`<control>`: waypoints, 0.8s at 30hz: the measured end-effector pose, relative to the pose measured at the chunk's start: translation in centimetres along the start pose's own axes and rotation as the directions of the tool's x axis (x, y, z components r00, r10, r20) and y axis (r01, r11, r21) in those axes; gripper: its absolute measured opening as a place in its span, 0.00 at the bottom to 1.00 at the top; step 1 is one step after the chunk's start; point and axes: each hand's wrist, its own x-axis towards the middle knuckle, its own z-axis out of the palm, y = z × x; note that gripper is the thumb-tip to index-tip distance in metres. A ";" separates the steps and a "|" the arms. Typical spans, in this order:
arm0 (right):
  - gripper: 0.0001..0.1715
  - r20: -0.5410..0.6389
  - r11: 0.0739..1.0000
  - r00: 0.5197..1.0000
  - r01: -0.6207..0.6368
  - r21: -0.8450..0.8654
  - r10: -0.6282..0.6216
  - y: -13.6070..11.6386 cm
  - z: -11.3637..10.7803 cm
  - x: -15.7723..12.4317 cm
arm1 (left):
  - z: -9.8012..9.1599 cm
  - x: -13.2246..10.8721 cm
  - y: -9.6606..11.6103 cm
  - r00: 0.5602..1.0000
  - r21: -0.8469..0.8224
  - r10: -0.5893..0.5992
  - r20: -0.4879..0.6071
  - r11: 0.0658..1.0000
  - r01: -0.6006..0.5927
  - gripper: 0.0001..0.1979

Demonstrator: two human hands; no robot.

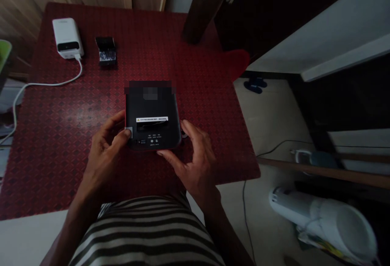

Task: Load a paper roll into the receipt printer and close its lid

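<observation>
1. I record the red patterned table (pixel 210 91) as the surface in use, below the head view.
2. The black device (pixel 152 107) is over the table's near half, between both hands; its far end is blurred. I cannot tell whether it rests on the tabletop.
3. Right hand (pixel 198 154): thumb at the device's near edge, forefinger beside its right edge, the two set wide around that corner. I cannot tell whether they grip.
4. Left hand (pixel 105 146): holds the device's left edge, thumb on the near left corner, fingers partly hidden alongside.
5. I find a white power bank (pixel 67 36) at far left, cable (pixel 55 84) plugged in.
6. A small black folded piece (pixel 106 50) lies just right of it.
7. A white label (pixel 151 120) crosses the device's top.
</observation>
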 end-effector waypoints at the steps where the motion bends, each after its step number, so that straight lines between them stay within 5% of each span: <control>1: 0.45 -0.001 1.000 1.000 -0.005 0.001 0.005 0.0 0.0 0.0 | 0.1 0.0 0.0 1.000 -0.002 -0.004 -0.002 1.000 0.004 0.25; 24: 0.44 -0.030 1.000 0.999 -0.014 0.011 0.014 0.1 0.2 -0.3 | 1.1 0.1 0.4 0.999 -0.046 -0.029 -0.036 0.999 0.028 0.23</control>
